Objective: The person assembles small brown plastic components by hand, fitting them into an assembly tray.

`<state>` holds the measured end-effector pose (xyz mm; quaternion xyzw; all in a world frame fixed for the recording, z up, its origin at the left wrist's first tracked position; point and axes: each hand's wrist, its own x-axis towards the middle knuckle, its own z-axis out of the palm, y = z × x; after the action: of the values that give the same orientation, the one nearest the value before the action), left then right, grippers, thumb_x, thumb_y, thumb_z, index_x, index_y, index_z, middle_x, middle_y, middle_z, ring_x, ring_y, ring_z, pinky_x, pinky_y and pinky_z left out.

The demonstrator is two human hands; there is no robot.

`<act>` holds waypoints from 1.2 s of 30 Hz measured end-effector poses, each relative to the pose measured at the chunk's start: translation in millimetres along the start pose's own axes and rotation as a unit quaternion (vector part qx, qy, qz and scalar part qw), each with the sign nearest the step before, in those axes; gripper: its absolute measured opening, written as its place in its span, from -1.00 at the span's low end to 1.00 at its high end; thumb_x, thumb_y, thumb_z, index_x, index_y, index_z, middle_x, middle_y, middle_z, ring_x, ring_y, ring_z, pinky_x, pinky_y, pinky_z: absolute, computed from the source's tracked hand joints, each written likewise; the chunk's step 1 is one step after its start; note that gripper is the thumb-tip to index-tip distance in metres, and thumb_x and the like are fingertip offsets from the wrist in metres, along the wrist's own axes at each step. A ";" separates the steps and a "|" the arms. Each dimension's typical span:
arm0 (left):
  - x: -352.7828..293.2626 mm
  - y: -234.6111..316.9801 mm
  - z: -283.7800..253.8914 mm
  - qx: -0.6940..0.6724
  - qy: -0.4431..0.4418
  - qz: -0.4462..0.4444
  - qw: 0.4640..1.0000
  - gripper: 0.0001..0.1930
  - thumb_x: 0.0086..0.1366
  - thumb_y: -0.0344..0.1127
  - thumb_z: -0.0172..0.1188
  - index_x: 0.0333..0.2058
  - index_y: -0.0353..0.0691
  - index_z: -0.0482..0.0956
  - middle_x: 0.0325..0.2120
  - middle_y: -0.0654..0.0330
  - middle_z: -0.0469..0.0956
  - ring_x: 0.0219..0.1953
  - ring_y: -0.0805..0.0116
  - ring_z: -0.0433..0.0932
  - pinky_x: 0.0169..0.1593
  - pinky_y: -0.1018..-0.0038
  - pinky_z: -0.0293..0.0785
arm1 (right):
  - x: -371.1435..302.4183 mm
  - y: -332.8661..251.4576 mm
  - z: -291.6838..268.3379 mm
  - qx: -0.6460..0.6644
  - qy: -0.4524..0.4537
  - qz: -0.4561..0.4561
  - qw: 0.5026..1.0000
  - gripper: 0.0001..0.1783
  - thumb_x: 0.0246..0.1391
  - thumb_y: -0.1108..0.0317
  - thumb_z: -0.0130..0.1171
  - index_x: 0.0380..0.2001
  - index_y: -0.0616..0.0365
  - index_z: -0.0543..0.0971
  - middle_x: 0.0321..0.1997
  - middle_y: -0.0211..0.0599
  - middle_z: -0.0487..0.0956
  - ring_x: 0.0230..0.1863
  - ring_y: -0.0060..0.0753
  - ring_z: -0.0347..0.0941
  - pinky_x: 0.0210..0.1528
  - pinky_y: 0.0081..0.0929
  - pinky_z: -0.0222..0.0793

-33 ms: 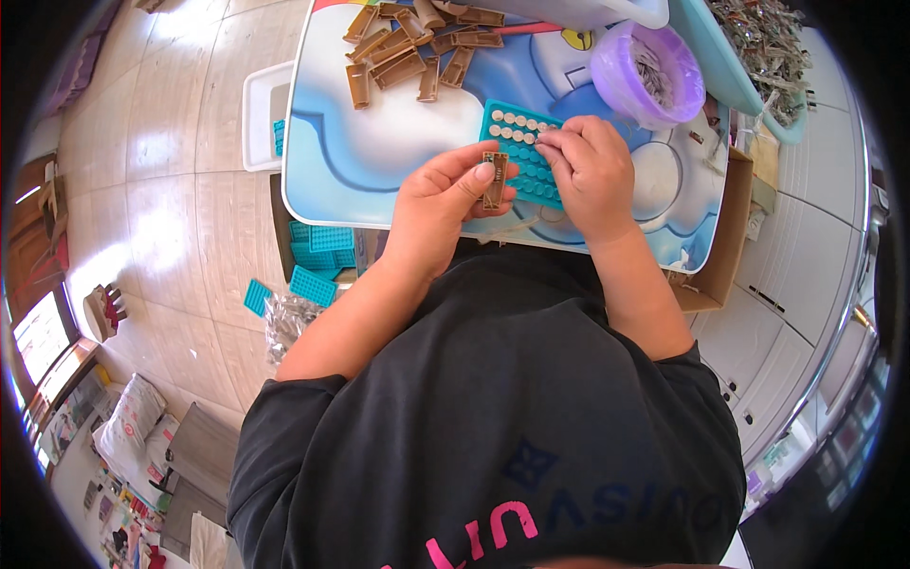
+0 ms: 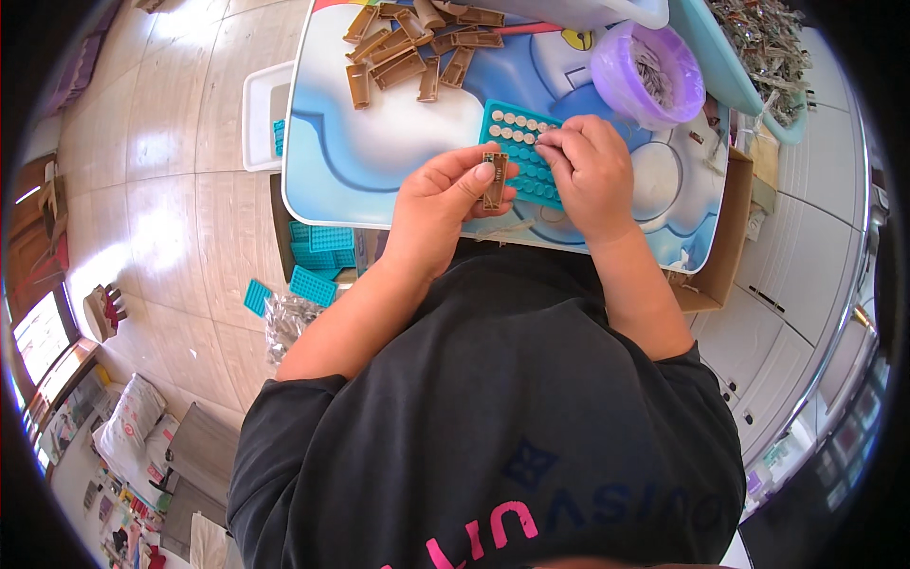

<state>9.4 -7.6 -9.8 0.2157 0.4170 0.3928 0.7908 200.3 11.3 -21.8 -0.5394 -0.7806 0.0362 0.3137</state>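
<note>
My left hand (image 2: 438,199) is closed round a small brown plastic casing (image 2: 494,182), held upright with its hollow side showing and the thumb pressed on its edge. To its right, a teal tray (image 2: 542,176) with rows of round pockets lies tilted on the table. Round cream pieces (image 2: 508,119) fill the visible pockets of its far rows. Above the tray's right side, my right hand (image 2: 595,173) has its thumb and fingertips pinched together at the end of the second row. What is between them is too small to make out.
Loose brown casings (image 2: 398,66) lie heaped at the table's far left. A purple lined tub (image 2: 678,90) with thin metal-looking parts stands at the far right, beside a pale teal bin (image 2: 711,57). More teal trays (image 2: 322,248) sit in a box below the table's left edge.
Both hands, the casing and the tray keep their places. Only a thin pale strand by the table's near edge looks slightly shifted.
</note>
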 end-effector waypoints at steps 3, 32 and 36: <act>0.7 -1.0 -1.0 -0.009 0.005 -0.002 1.000 -0.69 0.31 -0.31 0.02 -0.03 -0.34 0.42 -0.22 0.08 0.55 -0.27 0.38 0.57 -0.18 0.48 0.53 | 3.0 -1.5 -1.8 0.003 -0.024 0.013 1.000 -0.83 -0.31 0.45 0.29 -0.55 0.09 0.50 -0.46 -0.37 0.43 -0.40 -0.26 0.37 -0.37 -0.34 0.27; 2.4 0.4 -3.0 -0.030 0.001 -0.003 1.000 -0.70 0.31 -0.32 0.02 -0.04 -0.35 0.43 -0.22 0.06 0.55 -0.25 0.31 0.57 -0.17 0.43 0.55 | 8.2 -4.6 6.5 -0.003 0.004 -0.032 0.999 -0.84 -0.32 0.46 0.30 -0.53 0.12 0.57 -0.49 -0.40 0.42 -0.43 -0.30 0.36 -0.43 -0.38 0.22; 3.2 -1.0 -3.4 -0.033 0.002 -0.005 0.999 -0.70 0.31 -0.32 0.02 -0.04 -0.35 0.43 -0.23 0.07 0.55 -0.25 0.31 0.57 -0.17 0.44 0.55 | 7.9 -10.4 2.8 0.022 0.010 -0.032 0.999 -0.83 -0.33 0.45 0.31 -0.56 0.11 0.53 -0.47 -0.38 0.44 -0.42 -0.27 0.36 -0.40 -0.37 0.22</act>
<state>8.1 -5.6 -14.0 0.1872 0.4067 0.4030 0.7982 188.5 14.7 -16.4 -0.5077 -0.7929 0.0378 0.3347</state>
